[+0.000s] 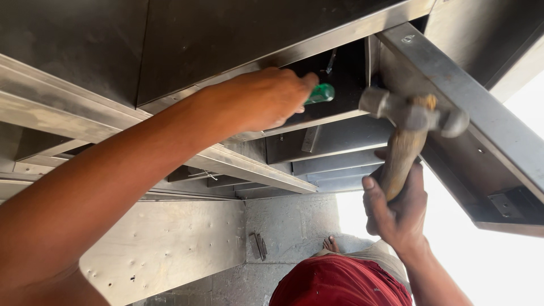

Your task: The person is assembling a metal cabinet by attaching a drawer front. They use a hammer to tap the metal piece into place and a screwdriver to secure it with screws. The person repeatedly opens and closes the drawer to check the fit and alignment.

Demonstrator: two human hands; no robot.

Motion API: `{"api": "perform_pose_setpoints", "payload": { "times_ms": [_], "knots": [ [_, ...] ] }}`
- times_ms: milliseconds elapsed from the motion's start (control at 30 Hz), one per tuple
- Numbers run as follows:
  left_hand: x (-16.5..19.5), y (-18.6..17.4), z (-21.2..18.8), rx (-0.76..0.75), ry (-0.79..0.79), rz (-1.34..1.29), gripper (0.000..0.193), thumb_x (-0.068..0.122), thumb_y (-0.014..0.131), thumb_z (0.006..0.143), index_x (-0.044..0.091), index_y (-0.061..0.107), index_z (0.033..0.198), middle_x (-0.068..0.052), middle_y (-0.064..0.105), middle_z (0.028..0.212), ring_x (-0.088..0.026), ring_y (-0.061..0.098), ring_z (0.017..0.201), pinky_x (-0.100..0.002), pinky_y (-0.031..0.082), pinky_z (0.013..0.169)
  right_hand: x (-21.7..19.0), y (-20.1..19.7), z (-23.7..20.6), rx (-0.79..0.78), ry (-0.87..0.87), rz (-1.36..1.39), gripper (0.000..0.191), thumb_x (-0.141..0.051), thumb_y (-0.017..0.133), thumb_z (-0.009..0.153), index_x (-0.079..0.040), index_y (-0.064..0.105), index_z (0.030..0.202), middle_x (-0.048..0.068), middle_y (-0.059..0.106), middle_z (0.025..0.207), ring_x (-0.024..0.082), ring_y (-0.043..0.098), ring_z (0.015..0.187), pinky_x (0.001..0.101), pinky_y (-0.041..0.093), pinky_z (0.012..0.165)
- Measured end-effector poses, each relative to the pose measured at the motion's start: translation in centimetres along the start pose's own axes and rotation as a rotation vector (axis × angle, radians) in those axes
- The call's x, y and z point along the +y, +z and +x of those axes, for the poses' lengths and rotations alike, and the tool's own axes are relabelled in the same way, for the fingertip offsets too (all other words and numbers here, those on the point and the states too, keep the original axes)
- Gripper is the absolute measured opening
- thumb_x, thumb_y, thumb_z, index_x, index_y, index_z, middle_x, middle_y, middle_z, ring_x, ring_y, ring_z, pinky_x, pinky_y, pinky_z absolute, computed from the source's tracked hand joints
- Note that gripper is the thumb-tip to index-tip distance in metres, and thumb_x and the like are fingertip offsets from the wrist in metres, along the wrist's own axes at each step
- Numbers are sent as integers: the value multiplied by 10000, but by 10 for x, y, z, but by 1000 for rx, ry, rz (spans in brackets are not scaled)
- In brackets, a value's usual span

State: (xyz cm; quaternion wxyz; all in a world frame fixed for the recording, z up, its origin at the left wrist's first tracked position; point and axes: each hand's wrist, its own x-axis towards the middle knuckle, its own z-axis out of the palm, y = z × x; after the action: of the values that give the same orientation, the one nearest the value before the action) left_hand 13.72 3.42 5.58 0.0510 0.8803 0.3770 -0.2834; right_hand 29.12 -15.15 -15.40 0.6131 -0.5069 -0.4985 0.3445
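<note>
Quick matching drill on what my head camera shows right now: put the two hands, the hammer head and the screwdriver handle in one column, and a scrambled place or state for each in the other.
Column one:
1. left hand
2. right hand
3. hammer head
4. screwdriver handle

Column two:
A. green, poking out past the fingers
B. wrapped round a wooden handle
C. grey metal, raised beside the steel frame
D. reaching up into the dark opening, gripping a tool

Pairs: 1-D, 2-B, 3-C, 4-A

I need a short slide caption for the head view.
Left hand holds green-handled tool at steel frame; right hand grips hammer.
</note>
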Motion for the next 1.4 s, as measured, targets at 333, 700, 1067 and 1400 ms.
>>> {"api": "perform_pose_setpoints", "payload": {
  "times_ms": [333,700,1067,1400],
  "knots": [
    [11,2,24,-110,59,100,592,-9,598,929,-32,394,1484,-207,715,854,-270,754,688,-387,621,515,0,4,-7,130,0,103,423,-238,648,1041,70,428,1228,116,616,831,125,633,595,247,540,496],
    [12,3,20,-126,96,123,413,92,509,1029,-27,483,1423,-211,716,906,-287,747,756,-413,617,560,34,15,-35,136,212,34,269,-141,666,944,31,510,1079,136,633,725,188,622,562,321,529,505],
    [14,-2,27,-139,93,97,581,17,584,917,-10,391,1465,-170,714,983,-280,740,784,-388,650,599,25,-3,-51,155,42,-100,369,-147,666,939,45,481,1195,100,637,779,165,615,610,312,498,525],
    [14,12,19,-156,101,205,375,59,508,1005,70,555,1377,-173,711,988,-330,720,852,-487,607,644,26,23,-27,-10,355,-36,230,-123,617,927,-14,514,1103,69,599,631,156,578,446,283,473,380]
  ]
}}
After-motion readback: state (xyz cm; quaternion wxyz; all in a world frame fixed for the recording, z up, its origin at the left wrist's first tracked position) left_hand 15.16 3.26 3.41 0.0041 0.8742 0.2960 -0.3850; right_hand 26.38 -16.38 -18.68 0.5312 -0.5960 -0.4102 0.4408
